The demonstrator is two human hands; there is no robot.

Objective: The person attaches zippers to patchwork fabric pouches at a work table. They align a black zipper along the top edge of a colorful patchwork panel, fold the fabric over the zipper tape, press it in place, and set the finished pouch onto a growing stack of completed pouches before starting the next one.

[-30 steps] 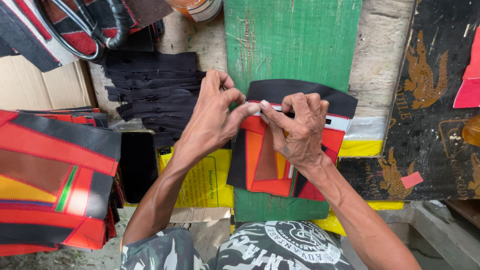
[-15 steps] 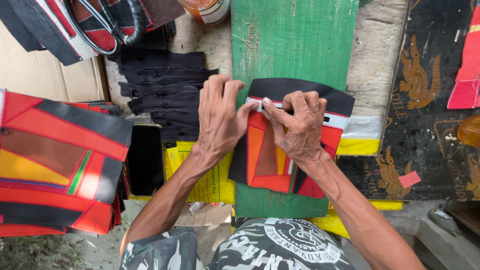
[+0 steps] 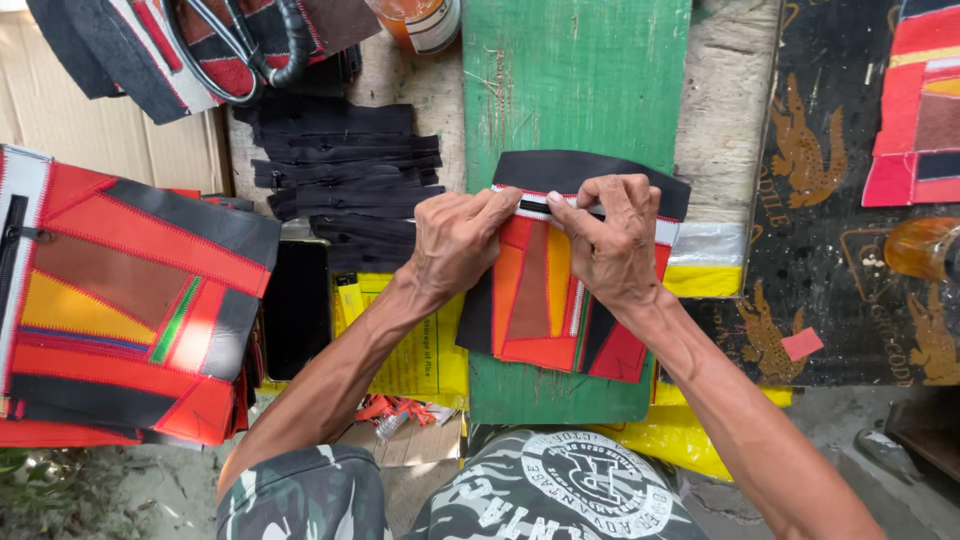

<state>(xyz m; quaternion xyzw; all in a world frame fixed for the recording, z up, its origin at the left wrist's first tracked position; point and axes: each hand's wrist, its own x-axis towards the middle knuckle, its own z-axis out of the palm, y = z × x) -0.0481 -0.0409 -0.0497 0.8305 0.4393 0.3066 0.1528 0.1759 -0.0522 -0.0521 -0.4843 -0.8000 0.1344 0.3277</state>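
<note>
A patchwork fabric panel (image 3: 545, 300) in red, orange, brown and black lies on a green wooden board (image 3: 575, 80). Across its top runs a black zipper strip (image 3: 535, 207) along a white band. My left hand (image 3: 455, 240) presses the panel's upper left part, its thumb and fingers pinching at the zipper. My right hand (image 3: 610, 240) rests on the upper right part, fingertips meeting the left hand's over the zipper. Both hands grip the fabric at that seam.
A heap of black zippers (image 3: 345, 170) lies left of the board. A stack of finished patchwork panels (image 3: 130, 290) sits at far left, a dark phone (image 3: 297, 305) beside it. Scissors (image 3: 240, 50) rest on fabric at top left. A glass (image 3: 920, 245) stands at right.
Both hands have stayed on the panel's top edge, fingers shifting slightly along the zipper. The view has drifted a little, with the panel sitting lower and more central.
</note>
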